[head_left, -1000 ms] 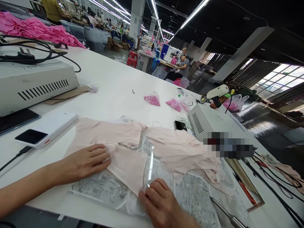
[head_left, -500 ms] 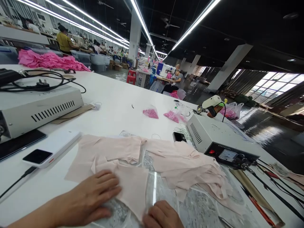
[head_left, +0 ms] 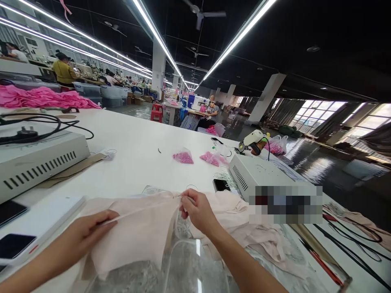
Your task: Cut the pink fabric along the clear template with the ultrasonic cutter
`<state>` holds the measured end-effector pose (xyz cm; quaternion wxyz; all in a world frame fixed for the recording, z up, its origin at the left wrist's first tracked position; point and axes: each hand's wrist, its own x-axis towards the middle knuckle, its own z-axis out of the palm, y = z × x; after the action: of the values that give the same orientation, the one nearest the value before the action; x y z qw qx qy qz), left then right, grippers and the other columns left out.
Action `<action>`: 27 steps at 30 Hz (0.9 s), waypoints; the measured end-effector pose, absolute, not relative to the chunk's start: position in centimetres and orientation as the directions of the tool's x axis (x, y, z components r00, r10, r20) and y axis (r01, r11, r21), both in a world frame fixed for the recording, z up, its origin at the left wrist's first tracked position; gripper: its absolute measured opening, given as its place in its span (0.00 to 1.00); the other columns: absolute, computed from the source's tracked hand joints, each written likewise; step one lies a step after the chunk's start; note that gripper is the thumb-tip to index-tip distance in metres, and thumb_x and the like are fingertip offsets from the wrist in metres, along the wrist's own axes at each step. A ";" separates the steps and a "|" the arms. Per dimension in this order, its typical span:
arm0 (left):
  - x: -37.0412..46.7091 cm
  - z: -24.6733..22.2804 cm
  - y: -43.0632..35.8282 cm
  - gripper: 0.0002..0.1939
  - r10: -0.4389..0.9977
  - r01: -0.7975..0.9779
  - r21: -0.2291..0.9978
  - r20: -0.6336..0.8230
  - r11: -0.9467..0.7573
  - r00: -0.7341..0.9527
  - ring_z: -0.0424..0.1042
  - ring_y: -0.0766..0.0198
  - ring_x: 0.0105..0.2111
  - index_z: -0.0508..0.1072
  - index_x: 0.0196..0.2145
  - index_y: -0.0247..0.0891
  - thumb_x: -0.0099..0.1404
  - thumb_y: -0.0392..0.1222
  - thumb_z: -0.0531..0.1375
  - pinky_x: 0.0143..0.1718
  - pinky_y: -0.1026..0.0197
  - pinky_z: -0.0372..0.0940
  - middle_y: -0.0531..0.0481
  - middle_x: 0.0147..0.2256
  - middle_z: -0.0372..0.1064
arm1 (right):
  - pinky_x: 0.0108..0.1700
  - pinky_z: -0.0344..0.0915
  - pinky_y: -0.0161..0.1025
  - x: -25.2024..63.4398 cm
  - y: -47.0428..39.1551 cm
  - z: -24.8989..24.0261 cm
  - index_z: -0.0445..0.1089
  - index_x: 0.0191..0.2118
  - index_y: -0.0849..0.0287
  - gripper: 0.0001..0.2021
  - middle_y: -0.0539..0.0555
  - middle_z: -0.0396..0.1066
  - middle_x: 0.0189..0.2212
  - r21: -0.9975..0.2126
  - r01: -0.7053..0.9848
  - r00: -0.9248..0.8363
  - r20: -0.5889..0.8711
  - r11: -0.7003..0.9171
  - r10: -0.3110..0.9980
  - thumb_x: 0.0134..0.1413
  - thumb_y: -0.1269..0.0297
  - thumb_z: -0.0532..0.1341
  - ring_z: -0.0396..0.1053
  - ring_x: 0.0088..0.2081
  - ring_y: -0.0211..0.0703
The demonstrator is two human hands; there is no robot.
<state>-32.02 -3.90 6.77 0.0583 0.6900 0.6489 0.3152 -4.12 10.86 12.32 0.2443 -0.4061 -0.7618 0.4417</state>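
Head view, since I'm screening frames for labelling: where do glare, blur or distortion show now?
Head view: white glare streaks the glossy grey surface; head view: windows partly washed out, a pillar leaning, likely from lens or tilt; head view: pixel blocks hide the front of the grey box at picture right; head view: left hand and pale pink fabric slightly soft.

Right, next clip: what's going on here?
Two bare hands hold up a thin, pale pink piece of fabric: the left hand grips it toward the upper left, and the right hand pinches its upper right. The lower part hangs over a glossy, grey mottled sheet on a white tabletop. To the right lies a loose pile of pale pink fabric. Farther back are two clear plastic bags of small pink bits.
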 end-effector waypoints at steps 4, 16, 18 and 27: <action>-34.6 6.5 -0.8 0.18 0.917 0.911 0.403 0.389 -0.087 -0.085 0.79 0.57 0.31 0.77 0.42 0.45 0.76 0.51 0.50 0.30 0.64 0.72 0.57 0.34 0.79 | 0.48 0.74 0.52 -7.6 14.9 10.9 0.69 0.55 0.58 0.17 0.58 0.71 0.54 -0.738 0.598 -0.509 -0.047 0.314 0.859 0.65 0.59 0.62 0.74 0.49 0.50; -35.3 4.0 3.3 0.22 0.762 0.920 -0.001 0.560 -0.392 0.325 0.78 0.49 0.48 0.67 0.62 0.59 0.72 0.49 0.54 0.46 0.46 0.74 0.54 0.56 0.73 | 0.61 0.66 0.49 -7.1 14.1 8.4 0.73 0.51 0.53 0.12 0.55 0.72 0.57 -0.345 0.555 -0.715 0.267 0.757 0.646 0.64 0.66 0.60 0.70 0.57 0.48; -33.6 3.5 3.9 0.31 0.734 0.877 -0.086 0.512 -0.472 0.446 0.74 0.49 0.55 0.52 0.70 0.59 0.72 0.48 0.54 0.53 0.45 0.70 0.54 0.63 0.66 | 0.64 0.62 0.43 -6.6 13.3 7.8 0.75 0.49 0.52 0.11 0.52 0.73 0.58 -0.315 0.455 -0.790 0.289 0.833 0.541 0.62 0.67 0.60 0.68 0.60 0.45; -29.9 2.8 4.9 0.27 0.795 0.833 -0.101 0.256 -0.544 0.551 0.66 0.54 0.62 0.54 0.69 0.58 0.75 0.51 0.54 0.60 0.52 0.65 0.55 0.66 0.58 | 0.66 0.62 0.50 -4.0 12.2 5.9 0.73 0.54 0.70 0.17 0.67 0.74 0.57 -0.306 0.371 -0.791 0.390 0.877 0.471 0.63 0.69 0.57 0.68 0.62 0.55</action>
<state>-29.87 4.88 2.81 -0.1058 0.8741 0.4654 0.0900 -3.99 12.22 5.87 0.2332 -0.2238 -0.9402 0.1074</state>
